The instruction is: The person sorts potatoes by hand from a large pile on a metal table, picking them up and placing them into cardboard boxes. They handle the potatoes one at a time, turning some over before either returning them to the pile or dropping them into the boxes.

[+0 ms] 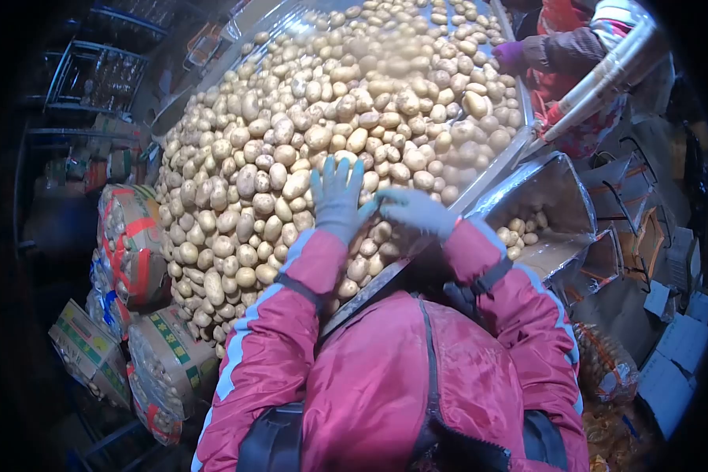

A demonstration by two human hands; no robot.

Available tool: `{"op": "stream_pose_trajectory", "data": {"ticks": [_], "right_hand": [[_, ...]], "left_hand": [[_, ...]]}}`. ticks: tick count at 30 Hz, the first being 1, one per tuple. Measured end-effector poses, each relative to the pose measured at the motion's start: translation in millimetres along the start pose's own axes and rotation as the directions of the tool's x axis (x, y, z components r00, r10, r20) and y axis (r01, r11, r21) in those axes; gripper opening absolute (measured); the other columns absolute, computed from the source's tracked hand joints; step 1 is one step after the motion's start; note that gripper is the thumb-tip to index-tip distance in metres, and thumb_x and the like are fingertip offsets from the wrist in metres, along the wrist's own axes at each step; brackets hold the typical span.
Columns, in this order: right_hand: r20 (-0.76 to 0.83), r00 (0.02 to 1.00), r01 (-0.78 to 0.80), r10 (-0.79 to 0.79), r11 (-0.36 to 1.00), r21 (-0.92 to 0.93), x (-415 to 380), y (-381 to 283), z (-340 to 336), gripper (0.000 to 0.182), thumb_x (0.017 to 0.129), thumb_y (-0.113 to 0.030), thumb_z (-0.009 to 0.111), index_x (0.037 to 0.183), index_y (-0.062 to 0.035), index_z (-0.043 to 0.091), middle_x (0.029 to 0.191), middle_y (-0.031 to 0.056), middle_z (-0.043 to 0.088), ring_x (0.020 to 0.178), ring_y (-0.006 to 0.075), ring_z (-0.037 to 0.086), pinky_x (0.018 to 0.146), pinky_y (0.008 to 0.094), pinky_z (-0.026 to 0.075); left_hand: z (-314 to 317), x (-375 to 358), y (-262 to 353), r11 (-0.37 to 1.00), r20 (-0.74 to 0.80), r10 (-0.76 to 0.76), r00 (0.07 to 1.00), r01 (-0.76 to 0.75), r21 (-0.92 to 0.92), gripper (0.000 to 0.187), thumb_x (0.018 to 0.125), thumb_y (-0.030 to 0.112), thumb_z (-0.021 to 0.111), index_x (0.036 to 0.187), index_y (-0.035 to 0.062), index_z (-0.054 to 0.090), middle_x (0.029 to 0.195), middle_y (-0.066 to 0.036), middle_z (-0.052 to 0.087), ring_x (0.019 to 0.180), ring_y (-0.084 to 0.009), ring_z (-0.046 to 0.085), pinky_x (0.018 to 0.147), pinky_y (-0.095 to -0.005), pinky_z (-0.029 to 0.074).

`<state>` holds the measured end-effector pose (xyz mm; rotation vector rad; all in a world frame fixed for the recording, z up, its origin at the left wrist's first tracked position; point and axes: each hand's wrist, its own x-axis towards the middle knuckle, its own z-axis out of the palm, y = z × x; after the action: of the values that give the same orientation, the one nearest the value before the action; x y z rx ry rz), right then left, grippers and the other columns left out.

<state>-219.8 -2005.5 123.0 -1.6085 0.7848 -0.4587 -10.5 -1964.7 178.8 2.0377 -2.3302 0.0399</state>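
Note:
Potatoes [248, 181] are heaped on a large table with a metal edge [385, 275]. My left hand [337, 197], in a grey glove with teal fingertips, lies palm down on the heap near its front, fingers spread. Close to its right is my right hand [417, 211], in a similar glove, reaching left over the potatoes. Its fingertips are slightly blurred beside my left thumb, and whether they pinch anything is hidden.
An open lined box [558, 197] with some potatoes stands right of the table. Packed bags [161, 354] stand at the left. Another person's purple-gloved hand [510, 57] is at the table's far right edge. Blue-white cartons [680, 346] lie at the lower right.

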Motion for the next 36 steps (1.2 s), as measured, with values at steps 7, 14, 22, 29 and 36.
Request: {"op": "stream_pose_trajectory", "data": {"ticks": [7,14,22,29,36], "right_hand": [[-0.127,0.958,-0.187,0.255,0.899,0.396,54,-6,-80,0.063,0.097,-0.031,0.065,0.155,-0.0086,0.052,0.114,0.0054,0.072,0.090,0.0136,0.065,0.081,0.0303,0.056],[-0.675,0.728,-0.162,0.121,0.987,0.002,53,35,-142,0.058,0.094,-0.031,0.069,0.146,-0.0062,0.059,0.129,0.0190,0.072,0.116,0.0289,0.071,0.102,0.0377,0.054],[-0.177,0.977,-0.105,0.123,0.989,0.105,-5,-25,-42,0.036,0.096,-0.029,0.068,0.127,-0.0103,0.072,0.103,0.0124,0.076,0.095,0.0184,0.072,0.088,0.0322,0.056],[-0.332,0.938,0.005,0.105,0.950,0.314,34,2,-43,0.051,0.098,-0.024,0.068,0.145,-0.0056,0.061,0.124,0.0127,0.073,0.114,0.0179,0.068,0.098,0.0322,0.054],[-0.201,0.929,-0.190,0.310,0.867,0.461,-35,-4,-38,0.039,0.100,-0.022,0.067,0.134,-0.0027,0.068,0.106,0.0040,0.075,0.085,0.0094,0.066,0.078,0.0255,0.054]], "left_hand": [[30,147,-28,0.997,-0.025,0.071,0.997,-0.070,0.039,0.069,0.096,0.045,0.067,0.158,0.0227,0.047,0.164,-0.012,0.041,0.156,-0.0384,0.028,0.126,-0.0600,0.021],[40,230,-60,0.975,-0.033,0.152,0.988,-0.156,-0.157,0.052,0.099,0.037,0.064,0.150,0.0268,0.058,0.157,-0.018,0.049,0.146,-0.0400,0.044,0.123,-0.0487,0.034],[-45,111,-63,0.829,-0.083,0.042,0.996,-0.081,-0.554,0.048,0.100,0.021,0.067,0.147,0.0144,0.061,0.151,-0.017,0.057,0.142,-0.0352,0.051,0.120,-0.0416,0.040],[-45,-9,-28,0.815,-0.116,0.061,0.991,-0.117,-0.568,0.046,0.097,0.013,0.070,0.142,0.0077,0.063,0.140,-0.019,0.063,0.134,-0.0360,0.057,0.116,-0.0437,0.043],[-3,-87,47,0.744,-0.022,0.303,0.953,-0.251,-0.620,0.048,0.091,0.018,0.074,0.137,0.0074,0.065,0.126,-0.018,0.067,0.116,-0.0374,0.064,0.105,-0.0454,0.051]]}}
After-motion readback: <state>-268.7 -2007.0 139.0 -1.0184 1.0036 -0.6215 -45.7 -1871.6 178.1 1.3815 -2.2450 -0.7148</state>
